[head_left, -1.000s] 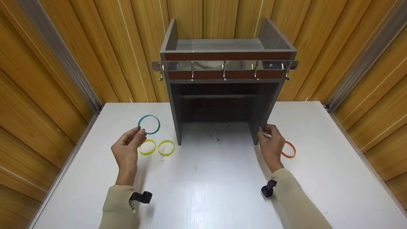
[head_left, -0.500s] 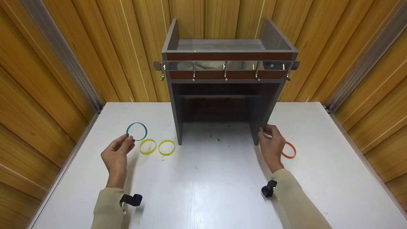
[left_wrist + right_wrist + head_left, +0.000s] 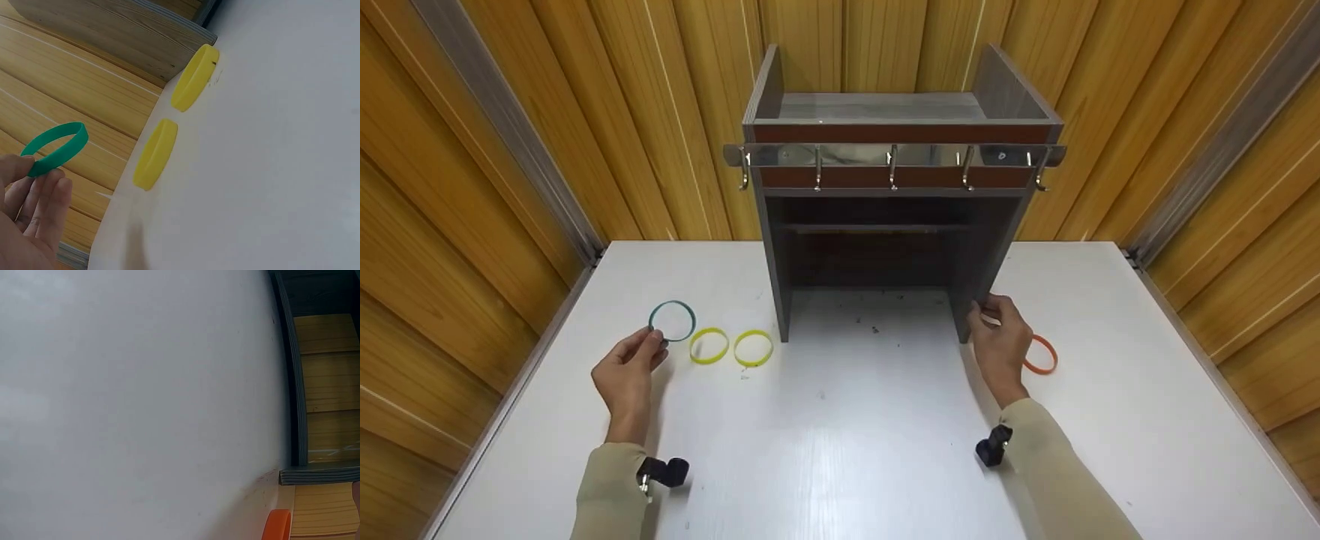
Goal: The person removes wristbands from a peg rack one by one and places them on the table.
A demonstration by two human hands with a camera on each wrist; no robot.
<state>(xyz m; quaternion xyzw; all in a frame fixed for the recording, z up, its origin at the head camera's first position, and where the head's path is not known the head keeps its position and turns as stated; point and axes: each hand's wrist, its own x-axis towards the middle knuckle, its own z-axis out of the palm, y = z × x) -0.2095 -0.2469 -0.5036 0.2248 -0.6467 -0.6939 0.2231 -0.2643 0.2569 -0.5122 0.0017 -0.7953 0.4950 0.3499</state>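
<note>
My left hand (image 3: 628,370) pinches a teal ring (image 3: 672,321) by its near edge, just above the white table (image 3: 840,450) at the left. In the left wrist view the teal ring (image 3: 55,148) sits between thumb and fingers (image 3: 42,199). Two yellow rings (image 3: 709,346) (image 3: 753,348) lie flat to its right, and both yellow rings (image 3: 156,153) (image 3: 194,77) show in the left wrist view too. My right hand (image 3: 1000,335) grips the front edge of the right side panel of a grey shelf unit (image 3: 896,202). An orange ring (image 3: 1041,354) lies just right of that hand.
The shelf unit carries a metal rail with several hooks (image 3: 892,166) across its front. Wooden panel walls (image 3: 510,150) close in the table on three sides. In the right wrist view a bit of the orange ring (image 3: 275,526) and the shelf panel (image 3: 292,371) show.
My left hand has carried the teal ring leftward and toward me, lower over the table. The right hand has stayed on the shelf panel.
</note>
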